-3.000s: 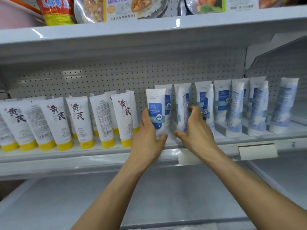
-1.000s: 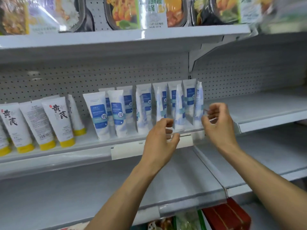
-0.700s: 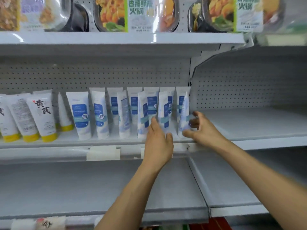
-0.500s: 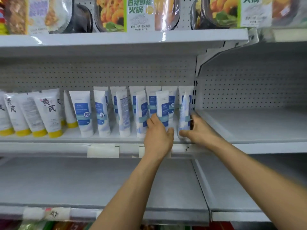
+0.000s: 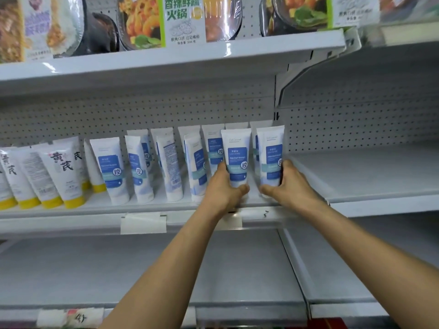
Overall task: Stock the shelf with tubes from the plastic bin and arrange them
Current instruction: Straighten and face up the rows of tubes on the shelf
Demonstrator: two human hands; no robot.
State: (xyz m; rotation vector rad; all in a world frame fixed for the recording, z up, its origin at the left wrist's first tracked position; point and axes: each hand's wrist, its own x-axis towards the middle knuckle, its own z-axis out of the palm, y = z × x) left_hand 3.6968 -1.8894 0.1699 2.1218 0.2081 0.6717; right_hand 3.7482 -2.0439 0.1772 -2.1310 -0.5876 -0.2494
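Several white tubes with blue labels stand cap-down in two rows on the middle shelf. My left hand grips the lower part of one front-row blue-label tube. My right hand grips the rightmost front-row tube, which stands at the shelf section's right end. Both held tubes face label-forward. Further left stand white tubes with yellow caps. The plastic bin is not in view.
The upper shelf carries packaged hotpot meals. A bare shelf section lies to the right, beyond the upright. Another bare shelf sits below, with price-tag holders along the middle shelf's front edge.
Both hands moved right along the row of blue-label tubes. They now grip the two rightmost front tubes, which have turned from edge-on to label-forward.
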